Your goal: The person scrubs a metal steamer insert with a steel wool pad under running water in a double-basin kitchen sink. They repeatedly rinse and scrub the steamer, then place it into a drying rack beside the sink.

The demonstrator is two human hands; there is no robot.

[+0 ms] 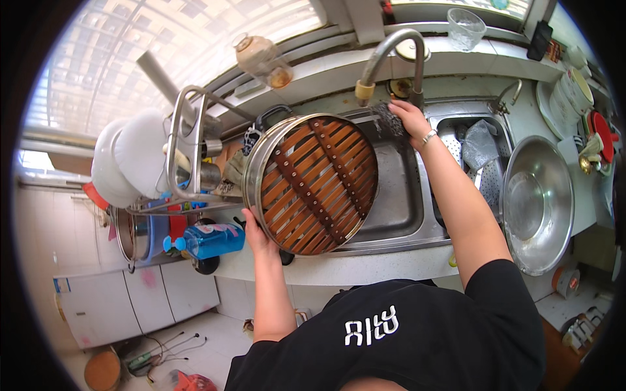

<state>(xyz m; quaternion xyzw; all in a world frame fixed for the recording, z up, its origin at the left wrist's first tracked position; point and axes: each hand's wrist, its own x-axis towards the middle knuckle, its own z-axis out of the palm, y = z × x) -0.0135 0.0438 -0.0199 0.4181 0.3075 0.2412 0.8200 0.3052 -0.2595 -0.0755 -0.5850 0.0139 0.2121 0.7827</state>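
A round steamer basket [320,183] with a metal rim and brown slats tilts over the left part of the sink [398,190]. My left hand [259,234] grips its lower left rim. Under the mouth of the curved faucet [391,44], my right hand [410,119] holds a dark mesh scouring pad [386,119]. Two dark riveted strips cross the steamer's slats. The fingers of my left hand behind the rim are partly hidden.
Left of the steamer are a bottle of blue liquid [210,240], a metal rack [188,141] and white bowls [144,151]. A large metal basin [538,205] leans at the right. Glass vessels, including a tumbler [466,29], stand on the windowsill [337,58].
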